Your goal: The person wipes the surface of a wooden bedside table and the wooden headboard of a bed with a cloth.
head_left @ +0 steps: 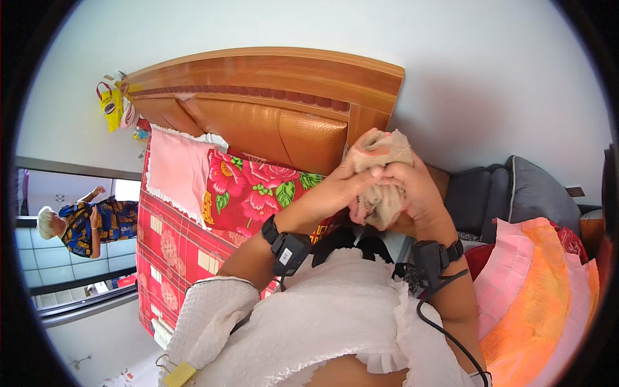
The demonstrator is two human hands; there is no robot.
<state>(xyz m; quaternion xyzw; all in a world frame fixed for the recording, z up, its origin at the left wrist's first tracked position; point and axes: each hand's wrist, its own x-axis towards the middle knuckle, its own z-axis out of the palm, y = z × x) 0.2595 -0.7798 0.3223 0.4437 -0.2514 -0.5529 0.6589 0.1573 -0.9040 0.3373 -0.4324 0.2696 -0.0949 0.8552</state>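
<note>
A crumpled beige cloth [385, 205] is bunched up between my two hands, in front of my chest. My left hand [353, 173] grips it from the left side, thumb pressed across its middle. On the other side my right hand [412, 187] is wrapped round it, its thumb near the left one. Part of the cloth pokes out above the thumbs and part hangs below them. Folds hide some of the fingers, and what kind of cloth item it is cannot be made out.
To the left stands a bed with a wooden headboard [258, 68], red checked bedding [171, 258], a pink pillow [177, 164] and a red floral pillow [258, 184]. A grey sofa [541, 190] and pink-orange fabric [525, 290] are at right. Another person [97, 222] appears beyond at far left.
</note>
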